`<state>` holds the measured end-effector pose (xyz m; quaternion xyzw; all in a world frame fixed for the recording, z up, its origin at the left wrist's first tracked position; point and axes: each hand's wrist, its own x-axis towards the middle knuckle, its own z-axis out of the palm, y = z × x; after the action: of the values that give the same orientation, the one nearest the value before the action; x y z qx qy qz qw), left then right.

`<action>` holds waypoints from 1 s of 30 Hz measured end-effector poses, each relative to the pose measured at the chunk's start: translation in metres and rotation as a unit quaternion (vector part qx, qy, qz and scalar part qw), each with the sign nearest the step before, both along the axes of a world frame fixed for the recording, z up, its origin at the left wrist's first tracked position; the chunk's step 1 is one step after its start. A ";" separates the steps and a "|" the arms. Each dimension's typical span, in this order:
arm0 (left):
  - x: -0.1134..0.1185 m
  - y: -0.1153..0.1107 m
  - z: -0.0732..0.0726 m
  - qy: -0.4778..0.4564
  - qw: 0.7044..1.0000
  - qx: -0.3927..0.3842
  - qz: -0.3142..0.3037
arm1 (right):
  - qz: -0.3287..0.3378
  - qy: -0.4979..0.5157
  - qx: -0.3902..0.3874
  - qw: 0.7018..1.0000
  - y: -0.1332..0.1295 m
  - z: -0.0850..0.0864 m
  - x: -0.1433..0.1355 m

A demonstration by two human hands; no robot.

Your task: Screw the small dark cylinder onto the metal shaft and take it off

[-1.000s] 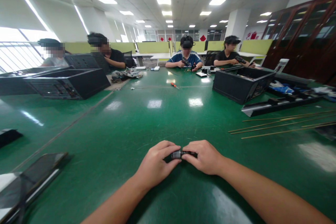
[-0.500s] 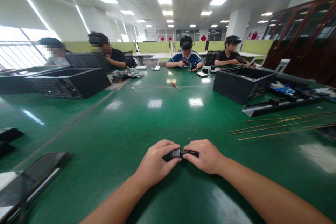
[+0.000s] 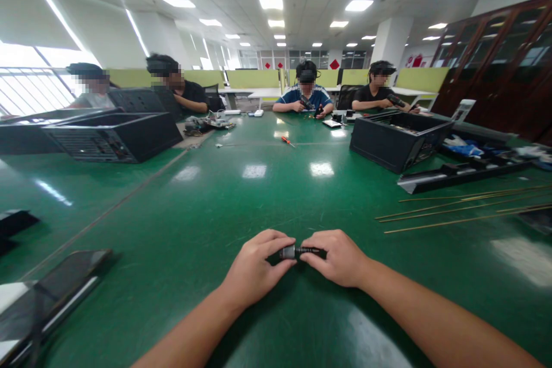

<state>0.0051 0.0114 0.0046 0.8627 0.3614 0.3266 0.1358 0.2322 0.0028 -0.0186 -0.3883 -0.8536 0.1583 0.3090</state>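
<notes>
Near the front of the green table, my left hand point(image 3: 261, 267) is closed with fingers and thumb around the grey, rounded end of a small grey-and-black cylindrical part point(image 3: 287, 252). From the other side, my right hand point(image 3: 336, 257) pinches the part's narrow black end, which looks ribbed. The part lies level between both hands, whose fingertips are a small gap apart. Fingers cover much of it, so its exact kind cannot be made out.
Thin rods point(image 3: 452, 217) lie to the right, before a black computer case point(image 3: 379, 144) and a long metal rail point(image 3: 457, 175). Another case point(image 3: 116, 138) stands back left. A red screwdriver point(image 3: 286, 140) lies mid-table. Several people sit across. A dark flat panel point(image 3: 60, 282) is front left.
Both hands keep their grip on the part, almost unmoved. The nearest thin rod's tip sits slightly further left.
</notes>
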 end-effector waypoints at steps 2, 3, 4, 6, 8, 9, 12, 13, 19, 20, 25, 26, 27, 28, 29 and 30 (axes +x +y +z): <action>0.000 0.000 0.000 0.001 1.000 0.003 0.001 | -0.001 0.003 0.001 1.000 0.000 0.001 0.000; 0.000 0.000 0.000 0.001 1.000 0.003 0.001 | -0.001 0.003 0.002 1.000 0.000 0.001 0.000; 0.000 0.000 -0.001 0.001 1.000 0.004 0.000 | -0.002 0.004 0.004 1.000 -0.001 0.001 0.000; -0.001 0.001 -0.001 -0.001 1.000 0.003 0.000 | -0.005 0.002 0.008 1.000 0.000 0.002 0.001; -0.001 0.001 -0.002 -0.001 1.000 0.003 0.001 | -0.009 0.000 0.010 1.000 0.000 0.001 0.001; -0.002 0.001 -0.002 -0.001 1.000 0.005 0.001 | -0.010 -0.001 0.010 1.000 0.000 0.001 0.001; -0.002 0.002 -0.001 -0.001 1.000 0.009 0.001 | -0.011 0.003 0.009 1.000 0.001 0.001 0.001; -0.002 0.002 -0.001 -0.001 1.000 0.010 0.001 | -0.011 0.005 0.009 1.000 0.000 0.001 0.001; -0.001 0.001 -0.001 -0.003 1.000 0.000 0.001 | -0.010 0.010 0.008 1.000 -0.001 0.003 0.001; -0.001 0.001 -0.001 -0.004 1.000 0.001 0.001 | -0.010 0.011 0.009 1.000 -0.001 0.003 0.001; -0.003 0.002 -0.001 -0.003 1.000 0.009 0.006 | -0.014 0.019 0.009 1.000 0.000 0.004 0.002; -0.003 0.002 -0.001 -0.003 1.000 0.012 0.008 | -0.015 0.021 0.008 1.000 0.000 0.004 0.002; -0.003 0.002 0.000 -0.004 1.000 0.014 0.009 | -0.016 0.023 0.007 1.000 0.000 0.004 0.002; -0.003 0.002 0.000 -0.004 1.000 0.016 0.009 | -0.015 0.024 0.006 1.000 0.000 0.004 0.002; -0.002 0.002 0.001 -0.004 1.000 0.016 0.008 | -0.015 0.024 0.005 1.000 0.000 0.004 0.002; -0.002 0.002 0.001 -0.003 1.000 0.017 0.008 | -0.015 0.025 0.005 1.000 0.000 0.004 0.002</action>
<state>0.0028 0.0129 0.0055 0.8610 0.3621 0.3364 0.1196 0.2345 0.0030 -0.0147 -0.3958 -0.8404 0.1587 0.3344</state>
